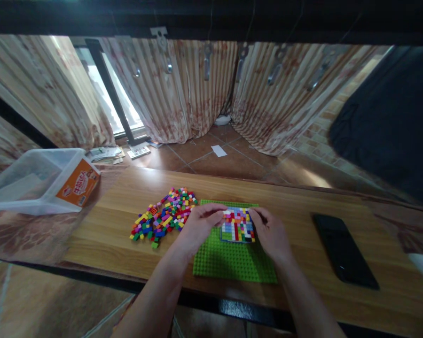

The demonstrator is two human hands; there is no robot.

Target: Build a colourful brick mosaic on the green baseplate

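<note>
Just right of the frame's centre, a small panel (237, 230) of multicoloured bricks sits over the upper middle of a green baseplate (232, 260), its studded face turned up toward the camera. The panel looks close to square, so no clear long axis can be told; its sides run nearly in line with those of the baseplate, one edge facing the bottom of the frame, and a thin blue rim shows along that edge. Whether it rests on the baseplate's studs or is lifted slightly cannot be told. The left hand (205, 220) grips the panel's upper left corner, thumb and forefinger brought together there; whether a loose brick is between them is too small to tell. The right hand (270, 232) grasps the upper right corner, fingers bent. Left of the baseplate, a loose pile (165, 218) of bricks spreads over the wooden table (105, 223). A black phone (344, 250) lies at the right, its long axis slanting from upper left to lower right. At the far left of the frame stands a clear tub (66, 164) with an orange label (78, 184).
</note>
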